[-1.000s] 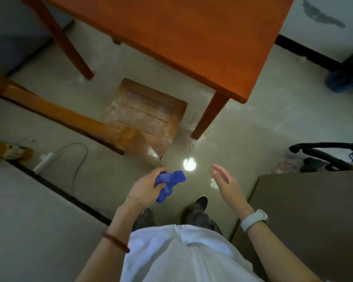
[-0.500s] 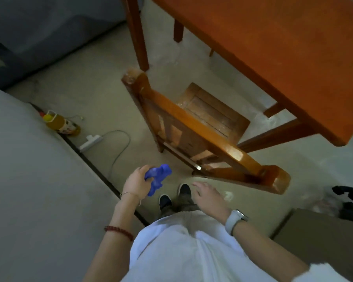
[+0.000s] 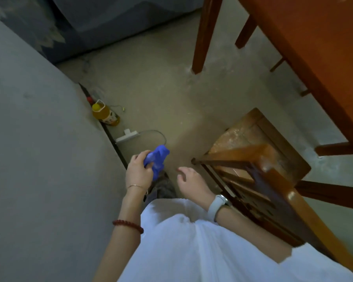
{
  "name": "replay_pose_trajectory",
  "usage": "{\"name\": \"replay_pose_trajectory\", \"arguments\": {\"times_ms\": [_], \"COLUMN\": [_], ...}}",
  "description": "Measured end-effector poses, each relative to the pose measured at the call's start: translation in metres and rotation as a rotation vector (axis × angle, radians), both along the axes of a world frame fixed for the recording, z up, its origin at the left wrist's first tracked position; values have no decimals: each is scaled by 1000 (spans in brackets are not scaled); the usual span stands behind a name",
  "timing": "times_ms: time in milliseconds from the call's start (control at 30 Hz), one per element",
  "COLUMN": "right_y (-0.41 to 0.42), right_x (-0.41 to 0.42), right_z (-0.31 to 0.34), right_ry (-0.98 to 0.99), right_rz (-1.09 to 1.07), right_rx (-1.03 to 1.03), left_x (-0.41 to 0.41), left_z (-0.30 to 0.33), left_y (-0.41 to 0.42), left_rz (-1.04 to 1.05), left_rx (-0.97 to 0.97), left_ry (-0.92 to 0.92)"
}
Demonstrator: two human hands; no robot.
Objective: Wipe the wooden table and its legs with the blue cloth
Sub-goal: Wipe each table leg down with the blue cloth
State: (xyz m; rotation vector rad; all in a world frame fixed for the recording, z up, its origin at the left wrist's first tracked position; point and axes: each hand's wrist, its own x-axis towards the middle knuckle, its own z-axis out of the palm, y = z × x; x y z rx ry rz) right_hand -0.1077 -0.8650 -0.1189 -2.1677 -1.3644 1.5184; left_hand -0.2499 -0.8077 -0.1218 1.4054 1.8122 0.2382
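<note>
Swung left, so the orange-brown wooden table [image 3: 314,47] slid right. Left hand [image 3: 138,174] grasps the crumpled blue cloth [image 3: 158,157], right hand [image 3: 192,182] is loose and empty. Wiping hasn't started, I'd guess; cloth needs carrying to the tabletop.

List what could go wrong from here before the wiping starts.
1. The white power strip and its cable lie on the floor just ahead of the feet; a step forward may snag them.
2. The oil bottle stands by the wall and could be kicked over.
3. The wooden chair stands between the person and the wooden table; reaching the table legs with the blue cloth, held in the left hand, may mean bumping it.
</note>
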Motion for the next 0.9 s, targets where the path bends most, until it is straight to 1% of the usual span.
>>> {"name": "replay_pose_trajectory", "arguments": {"times_ms": [100,200,300,400,500,567,667,733,800,900], "right_y": [64,134,198,245,294,323,373,404,443,488], "right_x": [-21,-34,-32,-25,-1,19,53,72,95,118], "right_z": [-3,6,15,23,23,21,18,15,12,11], "right_ry": [32,76,130,222,286,334,432,488,478,517], "right_rz": [-195,-410,-549,-636,-665,-715,-807,-844,-890,-998], "right_rx": [-11,9,103,229,286,298,364,398,433,393], "left_x": [-14,-23,-21,-9,29,57,110,138,170,201], "left_z": [-3,7,15,20,27,33,33,31,31,31], "left_y": [77,161,227,271,326,359,421,459,501,552], "left_rz": [-102,-230,-359,-427,-509,-476,-380,-358,-372,-442], "left_rx": [-47,-10,-1,-4,-2,-28,-151,-204,-241,-260], "left_ry": [-46,-98,-90,-116,-191,-296,-415,-437,-468,-459]}}
